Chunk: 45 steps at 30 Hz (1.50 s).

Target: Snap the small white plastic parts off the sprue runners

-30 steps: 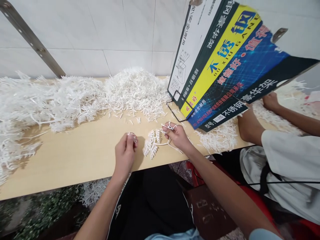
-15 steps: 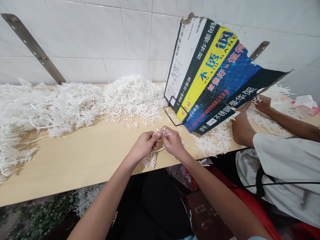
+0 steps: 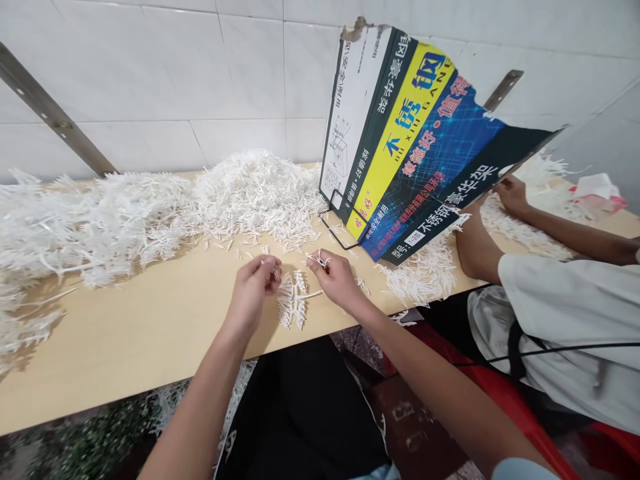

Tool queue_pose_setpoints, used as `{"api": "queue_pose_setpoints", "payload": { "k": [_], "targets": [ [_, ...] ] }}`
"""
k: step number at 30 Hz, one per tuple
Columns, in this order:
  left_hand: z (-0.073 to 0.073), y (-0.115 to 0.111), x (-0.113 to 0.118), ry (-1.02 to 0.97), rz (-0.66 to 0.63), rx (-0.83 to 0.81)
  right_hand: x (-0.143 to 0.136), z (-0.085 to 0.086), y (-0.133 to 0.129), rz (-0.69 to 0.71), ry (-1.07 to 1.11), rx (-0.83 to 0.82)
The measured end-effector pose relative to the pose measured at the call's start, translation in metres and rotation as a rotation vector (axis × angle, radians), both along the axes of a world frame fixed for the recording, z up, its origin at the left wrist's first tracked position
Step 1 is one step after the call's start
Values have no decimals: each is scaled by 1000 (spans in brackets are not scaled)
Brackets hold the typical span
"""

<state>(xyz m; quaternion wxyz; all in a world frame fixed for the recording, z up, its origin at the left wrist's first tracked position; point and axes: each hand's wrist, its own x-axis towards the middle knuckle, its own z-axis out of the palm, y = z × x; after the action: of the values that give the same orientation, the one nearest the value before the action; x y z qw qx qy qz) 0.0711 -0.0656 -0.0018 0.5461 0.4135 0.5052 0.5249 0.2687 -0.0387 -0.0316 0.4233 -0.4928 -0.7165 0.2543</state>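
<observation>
My right hand (image 3: 337, 277) pinches a small white branched plastic piece (image 3: 320, 259) between thumb and fingertips. To its left, over the table, my left hand (image 3: 253, 287) is closed with its fingers curled in. Whether anything sits inside it is hidden. Between the two hands a white plastic frond with many short side twigs (image 3: 300, 300) lies on the table, its stem pointing toward my right hand. Beyond my hands, a heap of short white plastic twigs (image 3: 260, 193) rests against the wall.
A cut cardboard box panel (image 3: 400, 147) stands at the right in a black wire stand (image 3: 343, 227). Larger white branches (image 3: 90, 227) are piled on the left of the table (image 3: 165, 333). Past the cardboard, a co-worker's hands and grey shirt (image 3: 575, 320) show.
My hands were together at the white piece and have moved apart; my left hand went left. The frond on the table now shows between them. The view has shifted slightly.
</observation>
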Motion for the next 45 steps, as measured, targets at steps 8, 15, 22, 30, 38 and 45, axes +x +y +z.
{"api": "queue_pose_setpoints", "payload": {
  "k": [8, 15, 22, 30, 38, 45],
  "targets": [
    [6, 99, -24, 617, 250, 247, 1, -2, 1, -61, 153, -136],
    [0, 74, -26, 898, 373, 445, -1, -6, 1, -67, 201, -151],
    [-22, -40, 20, 1090, -277, 568, -1, -1, -5, -67, 120, -75],
    [-41, -88, -27, 1534, -177, 546, 43, 9, -71, -230, -38, 104],
    [-43, -95, -33, 1537, -155, 582, 36, -18, -162, -325, -105, 325],
    [-41, -96, -31, 1418, -208, 667, -33, 14, -175, 41, -225, 408]
  ]
}}
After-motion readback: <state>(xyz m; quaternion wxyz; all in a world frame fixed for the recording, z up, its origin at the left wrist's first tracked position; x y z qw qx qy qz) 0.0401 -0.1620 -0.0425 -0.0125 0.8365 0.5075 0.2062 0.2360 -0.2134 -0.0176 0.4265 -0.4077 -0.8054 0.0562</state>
